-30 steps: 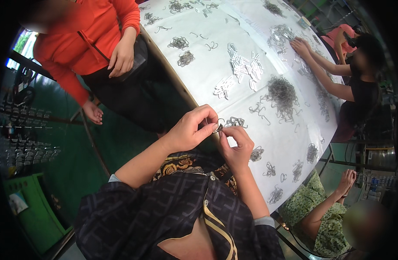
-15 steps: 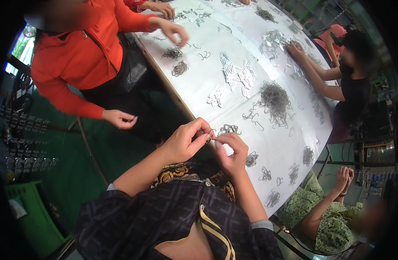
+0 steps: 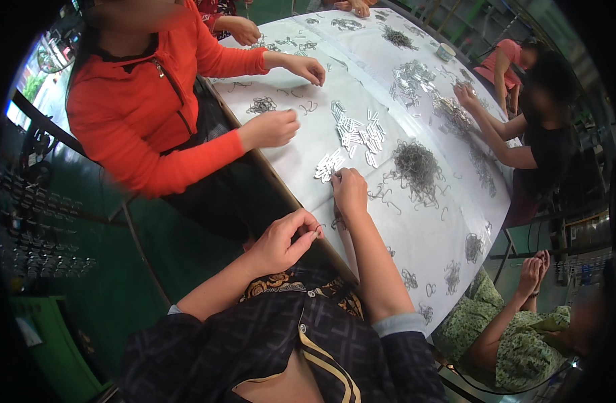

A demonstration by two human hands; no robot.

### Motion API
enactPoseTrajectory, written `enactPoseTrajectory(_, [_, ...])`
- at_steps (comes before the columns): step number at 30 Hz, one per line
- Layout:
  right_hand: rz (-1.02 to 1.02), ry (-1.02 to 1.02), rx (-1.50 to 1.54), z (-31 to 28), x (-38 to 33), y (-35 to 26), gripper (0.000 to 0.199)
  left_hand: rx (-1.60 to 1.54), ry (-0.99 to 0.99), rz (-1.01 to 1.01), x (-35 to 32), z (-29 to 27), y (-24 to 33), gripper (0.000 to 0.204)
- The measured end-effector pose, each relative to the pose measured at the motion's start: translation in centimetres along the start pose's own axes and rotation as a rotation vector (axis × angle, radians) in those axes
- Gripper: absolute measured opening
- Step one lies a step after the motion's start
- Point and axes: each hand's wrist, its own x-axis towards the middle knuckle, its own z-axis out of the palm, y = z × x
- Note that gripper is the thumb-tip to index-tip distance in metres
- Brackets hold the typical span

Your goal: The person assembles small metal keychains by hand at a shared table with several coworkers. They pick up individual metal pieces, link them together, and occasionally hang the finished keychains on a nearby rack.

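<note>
My left hand [image 3: 291,236] is closed in a pinch by the table's near edge. A thin bent wire hook, only a small end of it showing, is between its thumb and forefinger. Stretched over the table, my right hand [image 3: 351,195] has its fingertips pinched at the near edge of a small pile of shiny silver strips [image 3: 326,165]. What those fingers grip is hidden. Just beyond lies a larger spread of the same strips [image 3: 355,134]. To the right is a big tangled heap of wire hooks [image 3: 416,168].
Several smaller hook piles [image 3: 474,248] dot the white-covered table [image 3: 402,235]. A co-worker in red [image 3: 167,94] works at the left, both hands over the table near another hook pile [image 3: 261,105]. Other people sit along the right side. A round tub [image 3: 445,52] stands far off.
My hands have parted: the right moved forward to the silver strips, the left stayed by the table edge, slightly lower. The red-clad co-worker's lower hand has come up over the table.
</note>
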Motion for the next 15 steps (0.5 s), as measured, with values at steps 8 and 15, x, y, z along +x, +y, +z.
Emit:
enactPoseTrajectory(8, [0.298, -0.138, 0.766, -5.6, -4.4, -2.1, 0.015, 0.043, 0.067, -0.018, 0.8, 1.1, -1.6, 0.006])
enactPoseTrajectory(15, [0.314, -0.059, 0.931, -9.5, -10.6, -4.6, 0.014, 0.125, 0.086, 0.083, 1.3, 2.9, -1.6, 0.007])
